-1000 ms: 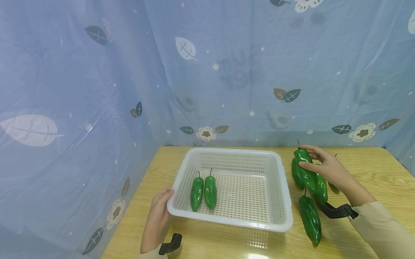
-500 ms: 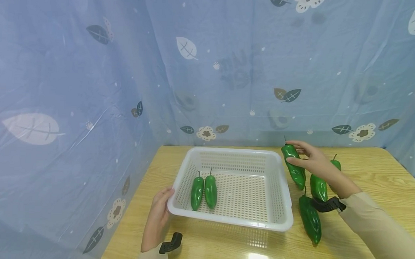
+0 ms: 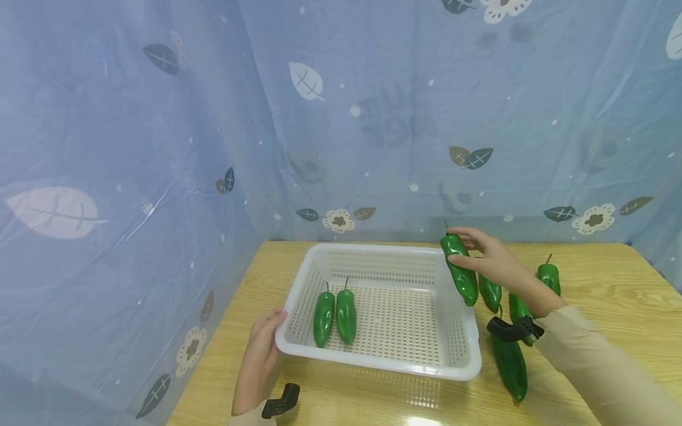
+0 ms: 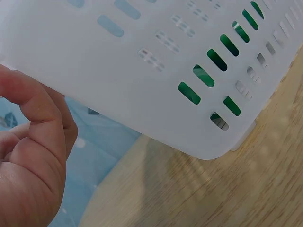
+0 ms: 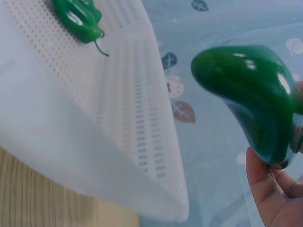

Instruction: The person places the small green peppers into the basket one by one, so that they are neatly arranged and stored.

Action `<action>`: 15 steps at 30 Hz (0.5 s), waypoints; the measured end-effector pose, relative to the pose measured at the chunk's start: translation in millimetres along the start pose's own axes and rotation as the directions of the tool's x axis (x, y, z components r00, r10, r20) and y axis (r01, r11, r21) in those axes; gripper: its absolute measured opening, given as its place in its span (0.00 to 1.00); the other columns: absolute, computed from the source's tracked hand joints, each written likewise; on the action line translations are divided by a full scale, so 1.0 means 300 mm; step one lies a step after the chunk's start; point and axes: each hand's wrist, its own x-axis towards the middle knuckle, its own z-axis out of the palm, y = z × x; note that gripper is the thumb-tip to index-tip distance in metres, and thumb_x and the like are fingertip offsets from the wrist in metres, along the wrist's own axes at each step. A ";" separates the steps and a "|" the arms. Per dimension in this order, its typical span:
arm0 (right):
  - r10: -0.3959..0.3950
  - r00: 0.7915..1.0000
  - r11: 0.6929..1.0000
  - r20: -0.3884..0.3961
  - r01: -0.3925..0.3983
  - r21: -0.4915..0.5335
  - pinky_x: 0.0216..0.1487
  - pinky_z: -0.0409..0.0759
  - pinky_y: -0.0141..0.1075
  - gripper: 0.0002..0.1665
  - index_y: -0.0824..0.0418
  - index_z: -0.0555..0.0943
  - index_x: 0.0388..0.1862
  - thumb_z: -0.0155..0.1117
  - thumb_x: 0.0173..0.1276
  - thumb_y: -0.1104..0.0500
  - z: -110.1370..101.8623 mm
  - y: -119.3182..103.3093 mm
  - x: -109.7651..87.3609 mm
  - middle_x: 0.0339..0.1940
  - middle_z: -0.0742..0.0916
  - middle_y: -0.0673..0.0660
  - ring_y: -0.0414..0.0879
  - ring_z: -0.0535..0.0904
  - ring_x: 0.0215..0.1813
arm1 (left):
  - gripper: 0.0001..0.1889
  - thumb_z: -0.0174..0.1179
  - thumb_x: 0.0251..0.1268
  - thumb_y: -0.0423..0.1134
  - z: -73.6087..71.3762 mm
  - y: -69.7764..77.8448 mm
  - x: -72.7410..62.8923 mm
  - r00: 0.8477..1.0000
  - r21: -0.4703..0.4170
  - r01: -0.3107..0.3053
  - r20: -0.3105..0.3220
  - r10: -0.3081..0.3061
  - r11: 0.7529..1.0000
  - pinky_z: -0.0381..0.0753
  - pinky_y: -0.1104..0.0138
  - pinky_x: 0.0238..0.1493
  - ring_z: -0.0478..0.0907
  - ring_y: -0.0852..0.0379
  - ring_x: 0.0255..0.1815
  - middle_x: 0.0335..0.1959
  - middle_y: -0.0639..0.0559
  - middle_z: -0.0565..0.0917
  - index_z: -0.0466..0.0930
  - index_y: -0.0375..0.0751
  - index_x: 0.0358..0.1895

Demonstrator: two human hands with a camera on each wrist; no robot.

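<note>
In the head view my right hand (image 3: pixel 488 259) grips a long green pepper (image 3: pixel 459 270) over the right rim of a white plastic basket (image 3: pixel 381 364). The right wrist view shows that pepper (image 5: pixel 255 80) pinched between thumb and fingers, its tip turned towards the basket. My left hand (image 3: pixel 262 342) holds the basket's left side near the front corner, thumb at the rim. Close up in the left wrist view, the curled fingers of that hand (image 4: pixel 38 137) meet the rim. Inside the basket, two green peppers (image 3: pixel 346 316) lie side by side on the left.
Right of the basket several more green peppers lie on the wooden table (image 3: pixel 615 279): one pepper (image 3: pixel 510 369) in front, another pepper (image 3: pixel 489 293) by the basket, and a pepper (image 3: pixel 549 277) behind the forearm. A blue patterned curtain (image 3: pixel 389 114) hangs behind and along the left.
My right hand has lifted a pepper off the pile and carried it left to the basket's right rim. My left hand and the basket have stayed in place.
</note>
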 end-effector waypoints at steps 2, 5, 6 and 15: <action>-0.013 1.000 1.000 0.007 0.013 0.010 0.58 0.65 0.68 0.35 0.54 0.60 0.72 0.58 0.69 0.50 0.011 -0.006 0.012 0.69 0.68 0.65 0.66 0.63 0.68 | 0.26 0.48 0.72 0.40 0.000 0.000 0.000 1.000 0.005 0.002 -0.003 -0.002 1.000 0.79 0.63 0.57 0.75 0.51 0.59 0.61 0.37 0.71 0.60 0.25 0.66; -0.029 0.999 0.999 0.019 0.029 0.021 0.58 0.68 0.66 0.35 0.55 0.61 0.71 0.59 0.69 0.51 0.031 -0.015 0.030 0.67 0.70 0.65 0.66 0.64 0.67 | 0.25 0.48 0.72 0.39 0.001 0.000 -0.003 1.000 0.009 0.003 -0.008 -0.003 1.000 0.79 0.63 0.57 0.76 0.52 0.58 0.60 0.39 0.72 0.60 0.25 0.65; -0.027 0.999 0.999 0.023 0.027 0.029 0.58 0.69 0.64 0.34 0.55 0.61 0.71 0.59 0.69 0.51 0.038 -0.019 0.036 0.66 0.71 0.65 0.65 0.65 0.67 | 0.25 0.48 0.73 0.39 0.001 0.000 -0.004 1.000 0.012 0.001 -0.006 -0.001 1.000 0.79 0.63 0.57 0.76 0.52 0.58 0.60 0.39 0.72 0.60 0.25 0.65; -0.029 0.998 0.997 0.049 0.026 0.066 0.46 0.81 0.49 0.35 0.60 0.62 0.70 0.61 0.68 0.51 0.109 -0.045 0.088 0.61 0.74 0.69 0.65 0.70 0.61 | 0.25 0.48 0.72 0.39 0.002 0.002 -0.005 1.000 0.001 0.002 -0.005 -0.002 1.000 0.79 0.63 0.57 0.77 0.53 0.57 0.57 0.42 0.74 0.60 0.25 0.65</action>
